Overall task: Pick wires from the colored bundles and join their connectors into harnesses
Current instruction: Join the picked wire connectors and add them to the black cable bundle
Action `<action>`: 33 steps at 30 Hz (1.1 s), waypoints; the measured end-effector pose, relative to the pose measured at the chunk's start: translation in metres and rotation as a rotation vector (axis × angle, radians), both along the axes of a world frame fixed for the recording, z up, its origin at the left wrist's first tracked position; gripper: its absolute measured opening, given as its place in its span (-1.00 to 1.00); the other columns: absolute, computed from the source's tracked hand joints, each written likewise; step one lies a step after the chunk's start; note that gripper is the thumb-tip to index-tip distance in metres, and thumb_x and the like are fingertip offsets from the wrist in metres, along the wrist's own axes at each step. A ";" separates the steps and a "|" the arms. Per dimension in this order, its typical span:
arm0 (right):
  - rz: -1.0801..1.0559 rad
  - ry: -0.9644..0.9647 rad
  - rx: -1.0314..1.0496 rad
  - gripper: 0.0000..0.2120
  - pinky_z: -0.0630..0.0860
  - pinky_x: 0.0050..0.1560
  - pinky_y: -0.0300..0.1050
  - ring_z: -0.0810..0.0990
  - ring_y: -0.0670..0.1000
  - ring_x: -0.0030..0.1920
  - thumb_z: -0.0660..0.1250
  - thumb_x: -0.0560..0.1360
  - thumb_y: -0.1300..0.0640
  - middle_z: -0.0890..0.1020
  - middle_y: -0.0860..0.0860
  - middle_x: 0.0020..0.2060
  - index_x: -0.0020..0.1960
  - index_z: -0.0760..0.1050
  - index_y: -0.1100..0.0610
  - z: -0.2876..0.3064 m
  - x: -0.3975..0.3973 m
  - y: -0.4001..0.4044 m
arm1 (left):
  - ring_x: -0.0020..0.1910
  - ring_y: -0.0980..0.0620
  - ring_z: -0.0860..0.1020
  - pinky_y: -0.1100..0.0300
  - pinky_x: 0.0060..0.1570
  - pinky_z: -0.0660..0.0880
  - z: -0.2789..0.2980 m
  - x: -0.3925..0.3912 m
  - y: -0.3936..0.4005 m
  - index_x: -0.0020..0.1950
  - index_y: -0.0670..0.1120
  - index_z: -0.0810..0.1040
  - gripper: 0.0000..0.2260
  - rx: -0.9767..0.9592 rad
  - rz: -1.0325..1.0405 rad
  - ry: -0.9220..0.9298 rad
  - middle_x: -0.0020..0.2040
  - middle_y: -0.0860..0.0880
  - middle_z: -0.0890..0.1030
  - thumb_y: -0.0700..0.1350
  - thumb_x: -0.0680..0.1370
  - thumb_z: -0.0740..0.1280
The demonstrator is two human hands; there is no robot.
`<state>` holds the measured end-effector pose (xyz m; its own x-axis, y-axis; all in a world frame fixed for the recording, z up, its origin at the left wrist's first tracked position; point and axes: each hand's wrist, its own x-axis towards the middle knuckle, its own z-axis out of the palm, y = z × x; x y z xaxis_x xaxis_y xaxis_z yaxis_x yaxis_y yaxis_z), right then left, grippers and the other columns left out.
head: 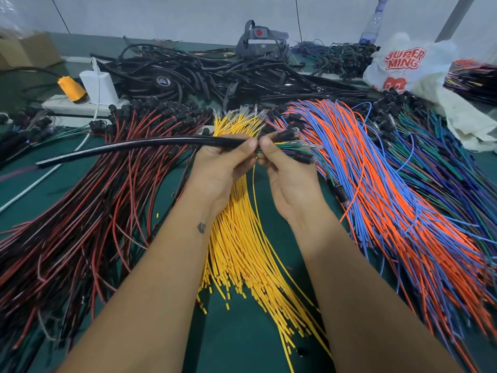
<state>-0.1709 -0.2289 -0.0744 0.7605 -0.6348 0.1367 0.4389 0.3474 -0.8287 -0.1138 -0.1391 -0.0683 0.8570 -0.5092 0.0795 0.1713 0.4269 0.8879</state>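
Nearest, the yellow wires [242,254] fan out across the green desk [236,343], running between the person's forearms. To their left lies the red and black bundle [80,211]; to their right the orange and blue bundle [390,211], with darker blue and green wires [443,162] beyond it. Above the yellow wires the two hands meet. The left hand [223,168] pinches the end of a long black tube [129,148] that stretches away to the left. The right hand [285,168] has its grip closed around a small bunch of green wires [290,149] with black connectors [286,135], its fingertips touching the left hand's. Farther off lie a heap of black tubing [215,74], a white power strip [75,105] and a white plastic bag [403,68].
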 end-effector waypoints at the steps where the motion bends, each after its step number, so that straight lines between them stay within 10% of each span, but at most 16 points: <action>1: 0.033 -0.006 0.025 -0.88 0.47 -0.26 -0.27 0.53 -0.05 -0.28 0.31 0.50 0.41 0.56 0.09 -0.19 -0.03 0.49 0.23 0.000 0.000 0.000 | -0.26 0.10 0.62 0.34 -0.22 0.56 0.000 0.001 0.001 -0.13 -0.14 0.56 -0.90 -0.018 0.002 0.016 -0.27 -0.03 0.64 -0.32 0.50 0.35; 10: 0.266 -0.049 0.314 -0.80 0.40 -0.36 -0.26 0.46 -0.04 -0.31 0.39 0.37 -0.06 0.55 0.05 -0.10 -0.12 0.64 0.04 0.005 -0.009 -0.015 | -0.31 0.11 0.60 0.34 -0.24 0.56 0.000 0.004 0.001 -0.17 -0.14 0.56 -0.88 -0.112 0.055 0.141 -0.30 -0.01 0.64 -0.34 0.50 0.35; 28: 0.305 -0.148 0.084 -0.75 0.59 0.00 -0.21 0.63 0.00 -0.08 0.20 0.52 0.39 0.63 0.10 -0.10 0.16 0.49 0.23 0.008 -0.011 -0.018 | -0.22 0.03 0.66 0.26 -0.22 0.60 0.001 0.008 0.002 -0.09 -0.20 0.49 -0.93 -0.239 0.066 0.309 -0.16 -0.12 0.64 -0.33 0.51 0.35; 33: 0.124 0.287 -0.094 -0.60 0.53 -0.43 -0.20 0.65 0.04 -0.36 0.23 0.59 -0.10 0.68 0.12 -0.30 -0.18 0.59 0.19 0.005 -0.012 -0.017 | -0.25 0.02 0.65 0.27 -0.25 0.59 0.000 0.008 0.002 -0.08 -0.18 0.49 -0.90 -0.267 0.116 0.332 -0.24 -0.08 0.65 -0.33 0.49 0.37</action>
